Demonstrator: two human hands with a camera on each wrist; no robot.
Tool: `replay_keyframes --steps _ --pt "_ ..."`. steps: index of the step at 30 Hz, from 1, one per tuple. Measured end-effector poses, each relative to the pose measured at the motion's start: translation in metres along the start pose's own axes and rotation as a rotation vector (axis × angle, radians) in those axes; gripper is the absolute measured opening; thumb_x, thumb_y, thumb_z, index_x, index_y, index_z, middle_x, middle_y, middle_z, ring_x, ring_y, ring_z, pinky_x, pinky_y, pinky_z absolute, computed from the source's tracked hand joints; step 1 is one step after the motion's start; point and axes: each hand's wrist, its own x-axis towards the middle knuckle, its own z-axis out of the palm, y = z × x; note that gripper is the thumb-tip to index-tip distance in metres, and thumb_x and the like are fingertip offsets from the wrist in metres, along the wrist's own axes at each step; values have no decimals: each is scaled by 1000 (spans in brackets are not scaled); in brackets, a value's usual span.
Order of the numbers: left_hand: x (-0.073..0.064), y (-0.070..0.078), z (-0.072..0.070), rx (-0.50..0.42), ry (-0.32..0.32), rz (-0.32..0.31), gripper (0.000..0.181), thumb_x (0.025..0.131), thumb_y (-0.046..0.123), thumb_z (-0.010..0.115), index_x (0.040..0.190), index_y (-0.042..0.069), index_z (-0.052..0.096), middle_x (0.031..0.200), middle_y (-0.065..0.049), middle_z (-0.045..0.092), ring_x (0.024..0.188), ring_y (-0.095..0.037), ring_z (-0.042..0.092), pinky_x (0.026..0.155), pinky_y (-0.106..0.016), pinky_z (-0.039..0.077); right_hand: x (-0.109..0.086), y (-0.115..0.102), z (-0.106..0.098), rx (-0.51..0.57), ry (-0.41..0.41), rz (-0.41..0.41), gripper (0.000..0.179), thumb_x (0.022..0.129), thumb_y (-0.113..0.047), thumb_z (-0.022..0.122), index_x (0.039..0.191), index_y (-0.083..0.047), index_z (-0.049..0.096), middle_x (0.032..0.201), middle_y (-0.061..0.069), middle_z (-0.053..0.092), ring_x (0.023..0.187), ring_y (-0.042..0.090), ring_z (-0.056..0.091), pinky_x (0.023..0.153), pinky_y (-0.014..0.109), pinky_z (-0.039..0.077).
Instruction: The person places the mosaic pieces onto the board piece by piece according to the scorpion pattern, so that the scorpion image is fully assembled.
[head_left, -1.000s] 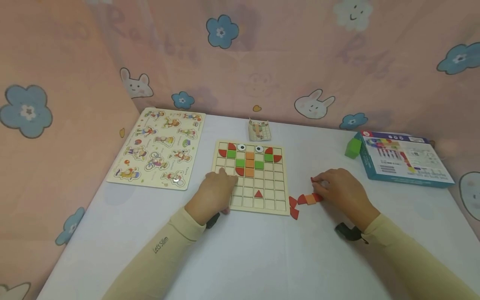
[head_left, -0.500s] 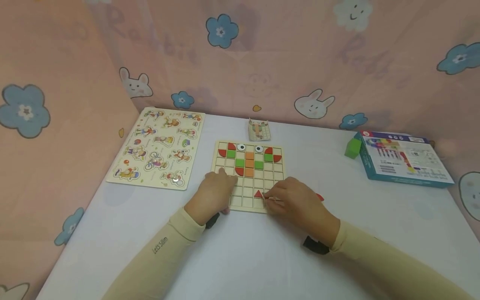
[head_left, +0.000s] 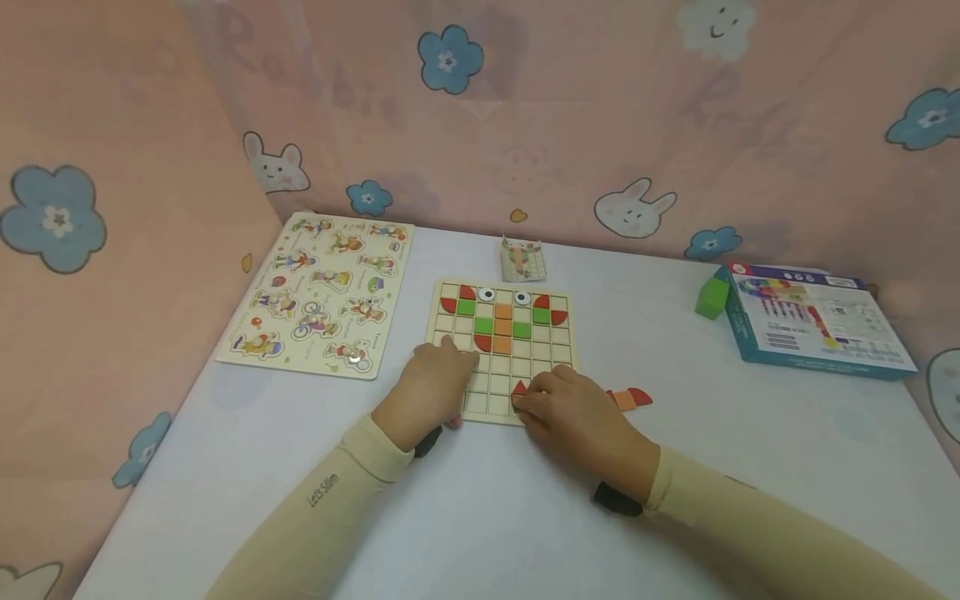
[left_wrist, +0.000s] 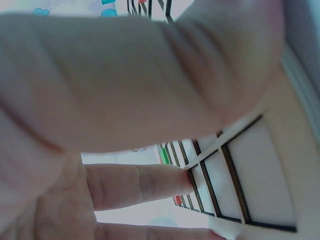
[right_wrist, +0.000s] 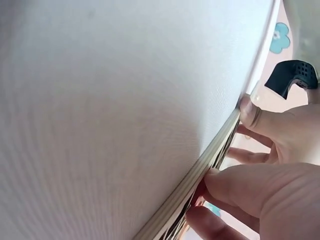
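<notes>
In the head view, the wooden grid board [head_left: 480,385] lies flat, with red, green and orange pieces and two eye discs in its far rows. My left hand [head_left: 429,385] holds its near left corner, thumb [right_wrist: 247,111] at the front edge and straight fingers [left_wrist: 140,186] reaching onto the frame. My right hand [head_left: 581,421] pinches a small red piece [right_wrist: 199,193] between thumb and fingertips, down at the near row. Just beyond those fingertips sits a red triangle [head_left: 519,387]. The right hand covers the board's near right corner.
Right of the board lie an orange square [head_left: 623,401] and a red quarter-circle [head_left: 640,397]. A folded pattern card [head_left: 522,261] stands behind the board. A picture puzzle board [head_left: 315,296] is at left; a green block [head_left: 712,297] and a boxed set [head_left: 821,321] are at right.
My right hand has moved left from the loose pieces to the board's near row, bringing a red piece with it. The left hand has stayed at the board's corner.
</notes>
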Motion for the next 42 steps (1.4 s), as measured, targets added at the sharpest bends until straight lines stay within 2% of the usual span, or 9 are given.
replay_keyframes --steps 10,17,23,27,30,33,36,38,42 --pt "0 1 -2 4 -1 6 92 62 18 104 145 9 64 138 -32 60 105 -47 66 89 -52 57 -6 -3 -1 5 -52 70 27 92 -23 84 118 -16 83 103 -1 70 95 19 57 77 30 53" --pt "0 1 -2 15 -2 9 90 62 19 104 143 8 65 135 -32 62 105 -47 66 91 -53 57 -5 4 -4 77 -63 111 21 96 -24 79 116 -20 81 115 -1 66 109 22 57 91 39 54" --pt "1 2 -2 -2 -15 6 94 62 17 104 147 9 63 139 -32 59 111 -49 64 96 -55 55 -24 30 -27 112 -91 294 34 97 -26 79 129 -15 76 130 7 67 125 31 56 106 53 50" --pt "1 3 -1 -3 -25 3 96 62 17 104 148 9 62 142 -33 57 115 -51 63 100 -56 53 -50 55 -38 82 -137 432 38 97 -27 79 132 -11 74 128 13 71 124 38 58 104 58 50" --pt "0 3 -2 -12 -32 -1 96 63 15 103 149 9 61 144 -34 55 118 -52 62 101 -57 53 -70 72 -39 73 -187 492 42 96 -26 80 133 -8 73 128 16 72 121 40 59 101 61 51" --pt "-1 3 -3 -25 -40 -8 95 66 14 102 151 10 60 148 -35 52 119 -53 60 100 -56 53 -81 82 -36 31 -229 461 41 94 -23 82 131 -6 75 127 16 73 119 41 61 100 60 52" --pt "-1 2 -3 -42 -47 -18 94 69 13 101 152 10 58 151 -35 49 119 -52 59 97 -54 54 -87 86 -32 -21 -229 406 37 92 -20 84 126 -6 77 126 15 74 117 40 63 98 59 53" --pt "-1 1 -3 -49 -52 -25 93 70 12 100 153 10 58 153 -35 47 119 -52 59 95 -52 55 -86 89 -31 -51 -219 379 36 92 -20 85 124 -6 78 124 14 75 116 39 64 98 58 54" --pt "-1 0 -3 -57 -48 -26 93 70 12 100 153 10 57 153 -35 46 120 -52 58 94 -52 56 -81 98 -30 -54 -203 386 34 92 -17 85 123 -5 78 117 14 76 111 38 65 97 58 55"
